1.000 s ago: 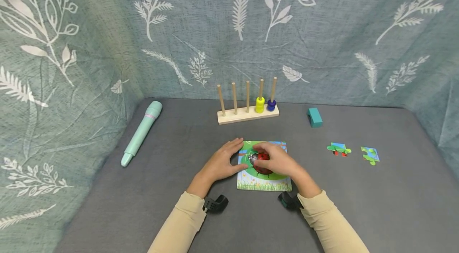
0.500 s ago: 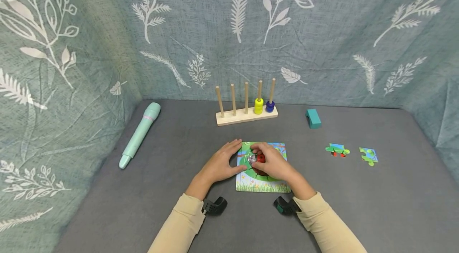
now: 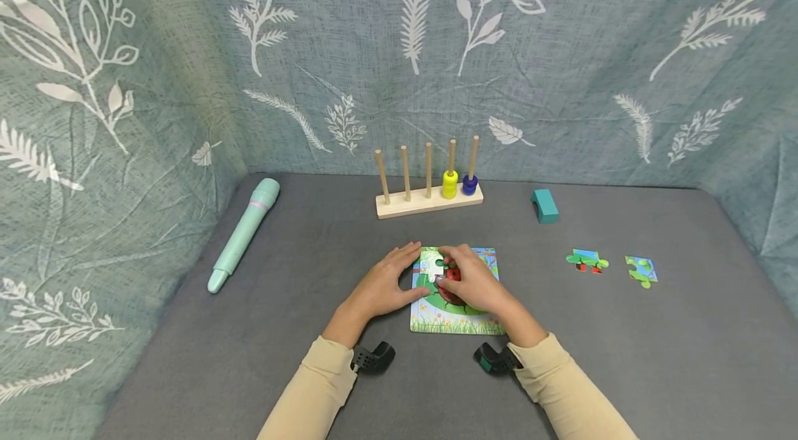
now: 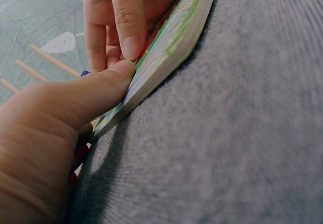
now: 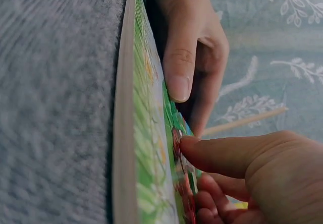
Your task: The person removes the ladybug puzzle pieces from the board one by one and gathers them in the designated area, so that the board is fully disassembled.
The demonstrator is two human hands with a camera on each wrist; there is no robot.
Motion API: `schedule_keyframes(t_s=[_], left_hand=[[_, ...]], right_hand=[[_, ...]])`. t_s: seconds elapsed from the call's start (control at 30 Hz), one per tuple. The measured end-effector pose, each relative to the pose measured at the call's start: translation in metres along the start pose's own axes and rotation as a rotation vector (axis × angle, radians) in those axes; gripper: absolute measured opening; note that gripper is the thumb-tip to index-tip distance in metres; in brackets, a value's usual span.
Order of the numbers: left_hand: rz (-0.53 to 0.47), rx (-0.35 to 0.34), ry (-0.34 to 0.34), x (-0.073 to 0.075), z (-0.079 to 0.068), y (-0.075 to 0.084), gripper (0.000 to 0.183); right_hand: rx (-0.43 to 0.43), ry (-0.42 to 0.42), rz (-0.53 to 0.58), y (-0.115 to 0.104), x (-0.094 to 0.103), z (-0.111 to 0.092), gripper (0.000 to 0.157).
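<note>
A square ladybug jigsaw puzzle (image 3: 458, 323) lies flat on the table in the head view, with a white gap (image 3: 430, 262) in its upper left part. My right hand (image 3: 475, 282) is over the puzzle, its thumb and fingers pinching a puzzle piece (image 3: 439, 281) beside the gap. The hand covers most of that piece. My left hand (image 3: 388, 282) lies along the left edge, fingers straight toward the upper left corner and thumb resting on the puzzle's face. In the left wrist view the left thumb (image 4: 113, 80) is near the right thumb (image 4: 132, 45).
Two loose puzzle pieces lie to the right, one green and red (image 3: 587, 260), one blue and green (image 3: 641, 271). Behind stand a pegged wooden stacker (image 3: 430, 200) with yellow and blue beads and a teal block (image 3: 546, 206). A mint microphone-shaped toy (image 3: 244, 233) lies at left.
The puzzle's upper left part was covered with picture before; now a white gap shows there. My right hand has moved slightly left and pinches a piece. The left hand stays at the edge.
</note>
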State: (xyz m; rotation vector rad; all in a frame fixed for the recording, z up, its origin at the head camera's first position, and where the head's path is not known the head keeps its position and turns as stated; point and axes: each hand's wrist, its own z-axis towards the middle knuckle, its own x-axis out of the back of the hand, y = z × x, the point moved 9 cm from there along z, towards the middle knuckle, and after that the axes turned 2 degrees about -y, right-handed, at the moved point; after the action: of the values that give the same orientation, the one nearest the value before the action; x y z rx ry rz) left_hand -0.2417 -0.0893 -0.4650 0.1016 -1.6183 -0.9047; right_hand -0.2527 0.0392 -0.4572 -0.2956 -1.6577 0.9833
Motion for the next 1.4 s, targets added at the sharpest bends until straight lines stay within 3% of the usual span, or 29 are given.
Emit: schedule_keyframes(t_s=[0.3,0.67,0.93,1.4], left_hand=[[-0.008,0.012,0.0,0.0,0.0,-0.001,0.078],[-0.003,0.004,-0.004,-0.001,0.0,-0.001,0.079],[-0.003,-0.018,0.004,0.0,-0.002,0.0,0.077],[-0.007,-0.003,-0.008,0.0,-0.001,-0.002,0.077]], right_hand=[[0.004,0.031,0.045,0.002,0.001,0.0,0.051],[0.057,0.151,0.011,-0.006,0.006,-0.002,0.044],[0.032,0.16,0.05,-0.002,0.009,-0.003,0.042],[0.018,0.185,0.103,0.005,0.044,-0.011,0.045]])
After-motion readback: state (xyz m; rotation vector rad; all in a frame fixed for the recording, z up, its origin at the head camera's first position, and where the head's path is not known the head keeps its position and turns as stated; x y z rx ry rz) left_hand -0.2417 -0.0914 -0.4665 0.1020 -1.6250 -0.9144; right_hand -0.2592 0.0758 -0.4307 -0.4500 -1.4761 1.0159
